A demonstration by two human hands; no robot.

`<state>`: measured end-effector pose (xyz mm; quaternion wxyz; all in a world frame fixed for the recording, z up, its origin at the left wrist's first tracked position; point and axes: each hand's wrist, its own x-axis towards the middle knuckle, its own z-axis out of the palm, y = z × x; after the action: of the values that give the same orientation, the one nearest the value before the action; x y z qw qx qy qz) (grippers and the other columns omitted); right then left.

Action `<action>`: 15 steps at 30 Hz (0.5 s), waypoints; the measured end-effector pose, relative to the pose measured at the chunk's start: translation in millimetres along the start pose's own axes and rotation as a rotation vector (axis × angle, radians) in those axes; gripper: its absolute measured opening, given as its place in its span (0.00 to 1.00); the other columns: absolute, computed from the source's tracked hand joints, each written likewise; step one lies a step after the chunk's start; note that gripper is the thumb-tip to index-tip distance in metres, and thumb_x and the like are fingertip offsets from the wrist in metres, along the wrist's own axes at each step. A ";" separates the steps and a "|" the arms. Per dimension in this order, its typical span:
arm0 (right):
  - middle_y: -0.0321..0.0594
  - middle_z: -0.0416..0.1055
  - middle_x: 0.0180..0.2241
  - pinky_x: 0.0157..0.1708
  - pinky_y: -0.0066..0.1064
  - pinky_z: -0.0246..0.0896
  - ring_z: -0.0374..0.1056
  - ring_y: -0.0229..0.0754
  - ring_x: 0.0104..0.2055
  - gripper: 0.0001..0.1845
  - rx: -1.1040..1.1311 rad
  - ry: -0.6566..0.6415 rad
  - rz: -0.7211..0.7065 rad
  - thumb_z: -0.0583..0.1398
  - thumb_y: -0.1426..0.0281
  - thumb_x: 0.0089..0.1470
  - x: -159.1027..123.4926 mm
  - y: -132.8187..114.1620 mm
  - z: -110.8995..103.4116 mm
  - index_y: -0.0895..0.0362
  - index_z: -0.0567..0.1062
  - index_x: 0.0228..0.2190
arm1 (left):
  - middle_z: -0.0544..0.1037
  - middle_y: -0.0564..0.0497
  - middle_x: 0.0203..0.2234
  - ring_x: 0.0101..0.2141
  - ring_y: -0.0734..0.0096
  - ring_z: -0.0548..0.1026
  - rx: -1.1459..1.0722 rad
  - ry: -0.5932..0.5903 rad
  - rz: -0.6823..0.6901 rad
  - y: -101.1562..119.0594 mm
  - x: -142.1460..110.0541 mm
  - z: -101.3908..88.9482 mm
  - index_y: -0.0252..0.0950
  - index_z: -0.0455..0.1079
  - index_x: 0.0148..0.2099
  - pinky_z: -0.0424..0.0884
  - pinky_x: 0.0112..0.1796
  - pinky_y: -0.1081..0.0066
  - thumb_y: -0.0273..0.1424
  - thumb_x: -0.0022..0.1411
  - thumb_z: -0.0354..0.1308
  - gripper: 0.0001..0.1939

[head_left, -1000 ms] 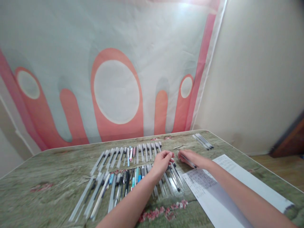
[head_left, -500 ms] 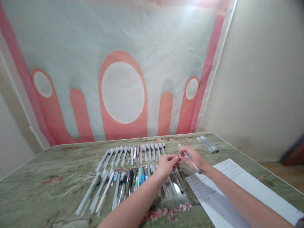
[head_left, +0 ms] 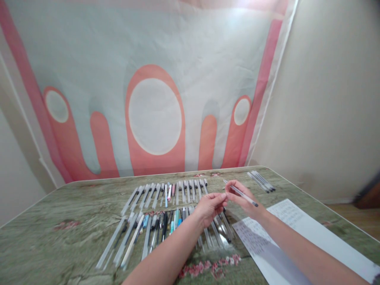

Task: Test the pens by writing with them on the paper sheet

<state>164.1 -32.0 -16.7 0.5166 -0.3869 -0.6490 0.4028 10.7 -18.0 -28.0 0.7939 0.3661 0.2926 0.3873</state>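
Note:
My right hand [head_left: 242,196] holds a clear pen [head_left: 246,196] with a dark end, lying slantwise across the fingers with its tip toward the far left. My left hand [head_left: 211,208] meets it, thumb and fingers pinched together against the right fingertips. Whatever small thing lies in that pinch is too small to make out. Below and beside the left hand, a near row of pens [head_left: 163,225] runs along the table, partly hidden by my left forearm. Farther back lies a second row of pens [head_left: 150,194], mostly clear with black parts.
Several clear pens [head_left: 261,181] lie together at the back right. Sheets of handwritten paper [head_left: 292,223] rest under my right forearm. The wood-patterned table [head_left: 80,202] has printed pink flowers. Behind it hangs a printed cloth [head_left: 190,47].
The pen in my right hand has tilted flatter, its dark end swinging up and to the right. Both hands stay together at nearly the same place.

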 end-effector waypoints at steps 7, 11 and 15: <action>0.39 0.68 0.30 0.36 0.32 0.61 0.64 0.39 0.33 0.18 -0.054 0.074 -0.012 0.50 0.59 0.55 0.1 -2.4 3.5 0.54 0.65 0.44 | 0.74 0.54 0.24 0.22 0.83 0.71 -0.291 0.001 -0.076 7.4 -2.0 1.9 0.31 0.68 0.32 0.65 0.22 0.83 0.29 0.49 0.61 0.08; 0.41 0.67 0.37 0.40 0.34 0.60 0.64 0.40 0.38 0.17 -0.236 0.088 -0.174 0.48 0.61 0.56 -4.9 -18.6 5.0 0.53 0.69 0.43 | 0.75 0.53 0.26 0.25 0.81 0.73 -0.394 0.005 -0.078 10.5 -2.4 1.9 0.32 0.68 0.34 0.66 0.23 0.83 0.28 0.50 0.60 0.07; 0.42 0.66 0.36 0.39 0.35 0.61 0.64 0.42 0.38 0.12 -0.341 0.175 -0.315 0.51 0.65 0.54 -12.0 -28.6 14.5 0.54 0.70 0.39 | 0.75 0.53 0.27 0.27 0.80 0.74 -0.442 -0.035 -0.081 12.0 -5.8 4.5 0.31 0.68 0.35 0.68 0.26 0.82 0.28 0.52 0.59 0.07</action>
<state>149.4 -55.6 3.2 0.5546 -0.3957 -0.7127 0.1669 6.2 -19.2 -14.7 0.8748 0.1780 0.2013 0.4031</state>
